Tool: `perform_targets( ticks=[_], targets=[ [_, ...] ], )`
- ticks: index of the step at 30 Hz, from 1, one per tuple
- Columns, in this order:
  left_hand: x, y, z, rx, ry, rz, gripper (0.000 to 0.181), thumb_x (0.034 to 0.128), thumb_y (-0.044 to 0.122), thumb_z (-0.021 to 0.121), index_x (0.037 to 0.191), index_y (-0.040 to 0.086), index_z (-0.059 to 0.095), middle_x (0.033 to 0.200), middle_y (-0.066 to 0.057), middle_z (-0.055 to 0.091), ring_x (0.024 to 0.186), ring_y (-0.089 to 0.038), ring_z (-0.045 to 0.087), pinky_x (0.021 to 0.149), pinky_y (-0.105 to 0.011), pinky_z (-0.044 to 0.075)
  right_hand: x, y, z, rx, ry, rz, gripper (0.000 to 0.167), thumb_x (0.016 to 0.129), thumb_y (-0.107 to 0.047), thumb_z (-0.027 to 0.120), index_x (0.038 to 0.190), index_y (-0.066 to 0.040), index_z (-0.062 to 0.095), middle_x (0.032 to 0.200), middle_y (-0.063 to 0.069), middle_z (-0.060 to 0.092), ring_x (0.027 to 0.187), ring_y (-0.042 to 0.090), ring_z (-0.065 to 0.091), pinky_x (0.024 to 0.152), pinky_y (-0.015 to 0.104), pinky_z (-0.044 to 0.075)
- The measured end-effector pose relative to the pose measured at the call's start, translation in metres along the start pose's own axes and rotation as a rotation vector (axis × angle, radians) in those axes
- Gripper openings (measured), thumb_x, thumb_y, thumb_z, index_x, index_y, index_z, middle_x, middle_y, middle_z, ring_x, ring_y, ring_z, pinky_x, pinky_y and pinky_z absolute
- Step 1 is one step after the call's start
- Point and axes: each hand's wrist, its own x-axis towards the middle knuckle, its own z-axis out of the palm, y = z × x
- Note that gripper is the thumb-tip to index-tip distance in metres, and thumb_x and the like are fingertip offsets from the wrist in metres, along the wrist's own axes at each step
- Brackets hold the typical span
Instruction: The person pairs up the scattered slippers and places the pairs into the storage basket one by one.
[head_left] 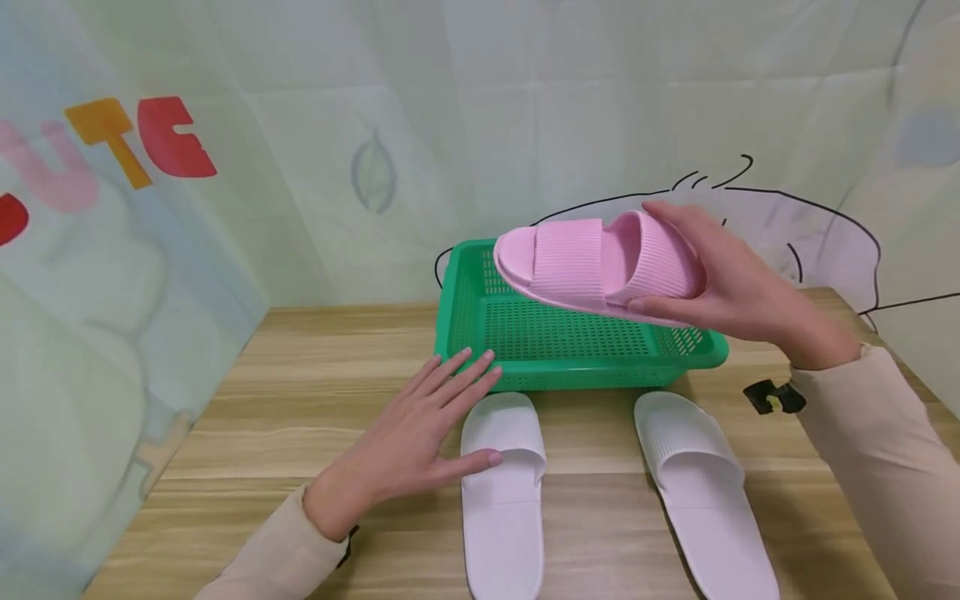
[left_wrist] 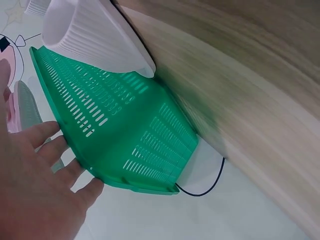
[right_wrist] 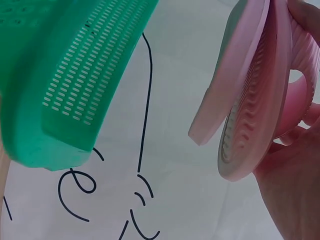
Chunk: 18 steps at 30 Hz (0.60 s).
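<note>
1. Holding the pink slippers in the right hand, with thumb and fingers wrapped about the right-hand end and parted only as wide as the load itself.
2. Hanging above the green basket, well clear of the rim in the right wrist view; overlapping the basket's far side and right part in the head view.
3. Reaching leftward from the right-hand grip, with the long axis roughly along the basket's long side, just slightly askew (left end a little higher in the head view).
4. Fanning apart in the right wrist view: two pink soles, close together at the top of that picture and separate at the bottom.
5. Spreading the left hand at the basket's near left corner, with fingers straight and parted and nothing visibly held; fingertips at the rim, but impossible to tell for certain whether touching.
6. Judging the deciding relation: height over the basket plus that near-parallel lie, with the right hand nearer to the slippers.
7. Resting on the wooden table, toe ends toward the basket: the left white slipper, close by the left hand, and the right white slipper, set at a slant.
</note>
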Motion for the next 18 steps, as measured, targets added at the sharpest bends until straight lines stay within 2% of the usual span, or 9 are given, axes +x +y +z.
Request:
perform_targets(
  ticks=[4,11,18],
  targets=[
    [0.001,0.0,0.0,-0.001,0.003,0.002,0.088,0.0997,0.068,0.058,0.167,0.016,0.035,0.174,-0.002,0.03,0.163,-0.028,0.023,0.132,-0.055,0.018,0.011,0.001,-0.001,-0.02,-0.002,-0.01,0.1,0.081,-0.022,0.093,0.164,-0.018,0.038,0.148,0.007,0.05,0.124,0.026,0.051,0.083,0.02,0.054],
    [0.002,0.001,-0.003,-0.011,-0.021,-0.017,0.086,0.1001,0.066,0.059,0.167,0.017,0.036,0.173,-0.003,0.032,0.161,-0.03,0.028,0.131,-0.056,0.02,0.032,0.003,0.001,-0.011,-0.033,-0.004,0.093,0.084,-0.031,0.09,0.162,-0.019,0.041,0.148,0.007,0.051,0.125,0.027,0.05,0.085,0.051,0.06],
    [0.002,0.003,-0.005,0.0,-0.035,-0.04,0.083,0.1012,0.063,0.06,0.166,0.017,0.037,0.174,-0.001,0.03,0.159,-0.033,0.031,0.131,-0.056,0.021,0.052,0.007,0.005,-0.037,-0.076,-0.016,0.09,0.087,-0.036,0.086,0.162,-0.018,0.04,0.148,0.009,0.051,0.125,0.029,0.051,0.086,0.052,0.06]
  ],
)
